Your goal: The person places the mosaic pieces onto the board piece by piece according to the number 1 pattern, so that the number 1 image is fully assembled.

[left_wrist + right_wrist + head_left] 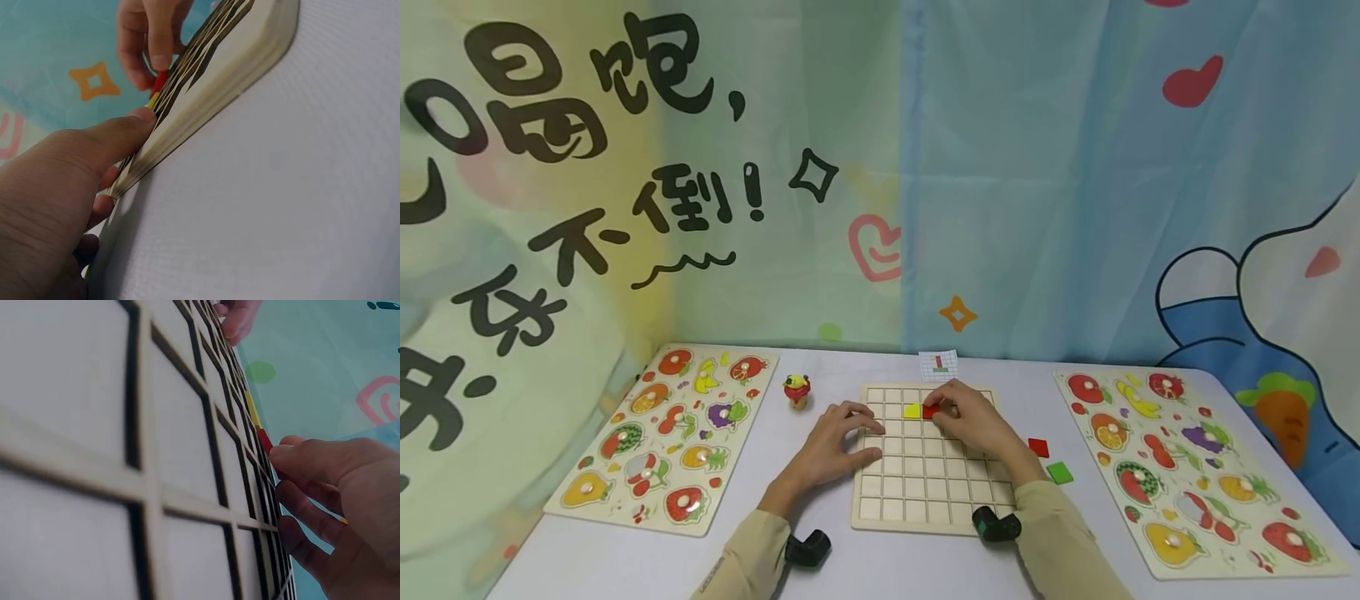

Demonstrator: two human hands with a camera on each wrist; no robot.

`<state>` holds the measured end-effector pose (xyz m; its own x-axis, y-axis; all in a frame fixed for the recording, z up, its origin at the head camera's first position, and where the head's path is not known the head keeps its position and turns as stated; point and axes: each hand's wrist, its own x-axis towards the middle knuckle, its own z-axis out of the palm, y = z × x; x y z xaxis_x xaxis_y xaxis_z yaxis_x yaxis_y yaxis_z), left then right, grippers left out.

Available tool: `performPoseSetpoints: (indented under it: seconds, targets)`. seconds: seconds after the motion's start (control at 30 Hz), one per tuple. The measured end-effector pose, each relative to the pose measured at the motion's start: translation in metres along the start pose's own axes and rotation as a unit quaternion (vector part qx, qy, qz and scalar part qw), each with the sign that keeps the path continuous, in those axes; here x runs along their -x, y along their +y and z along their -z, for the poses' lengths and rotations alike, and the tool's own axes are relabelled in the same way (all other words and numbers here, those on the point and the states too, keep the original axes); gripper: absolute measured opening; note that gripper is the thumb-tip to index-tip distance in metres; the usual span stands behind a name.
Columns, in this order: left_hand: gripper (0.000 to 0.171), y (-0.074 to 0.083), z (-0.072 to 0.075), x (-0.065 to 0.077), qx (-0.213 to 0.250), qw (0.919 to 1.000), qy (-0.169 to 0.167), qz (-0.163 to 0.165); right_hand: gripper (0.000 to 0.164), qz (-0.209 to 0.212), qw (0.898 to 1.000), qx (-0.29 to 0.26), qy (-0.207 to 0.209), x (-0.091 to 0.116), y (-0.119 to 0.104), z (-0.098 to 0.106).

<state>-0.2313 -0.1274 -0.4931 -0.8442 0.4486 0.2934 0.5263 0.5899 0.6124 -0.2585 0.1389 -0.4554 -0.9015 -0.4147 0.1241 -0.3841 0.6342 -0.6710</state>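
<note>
A wooden grid board [917, 531] lies on the table between my hands. In its upper part a yellow square tile [912, 411] sits beside a red square tile [928, 412]. My right hand [973, 422] pinches the red tile at the board's surface; in the right wrist view the thumb [303, 456] is against it. At the board's left edge rests my left hand [831, 446], its fingers loosely bent. The left thumb [128, 134] lies over the board's face in the left wrist view. A loose red tile [1038, 448] and a green tile [1060, 473] lie right of the board.
Fruit puzzle boards stand on both sides, one at left [658, 408] and one at right [1150, 450]. A small printed grid card [938, 365] lies behind the grid board. A small toy figure [797, 390] stands at the back left. A printed curtain [1000, 183] hangs behind the table.
</note>
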Motion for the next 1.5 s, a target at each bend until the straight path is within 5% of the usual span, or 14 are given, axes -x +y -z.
performPoseSetpoints:
  seconds: [0.83, 1.5]
  targets:
    - [0.026, 0.003, -0.003, 0.001, 0.0, 0.9999, -0.008, 0.014, 0.017, -0.006, 1.0, 0.005, 0.0, 0.002, 0.001, -0.001]
    - [0.027, 0.002, 0.0, 0.0, -0.002, 1.0, -0.001, 0.008, 0.005, -0.01, 0.998, 0.011, 0.061, 0.03, 0.012, 0.027]
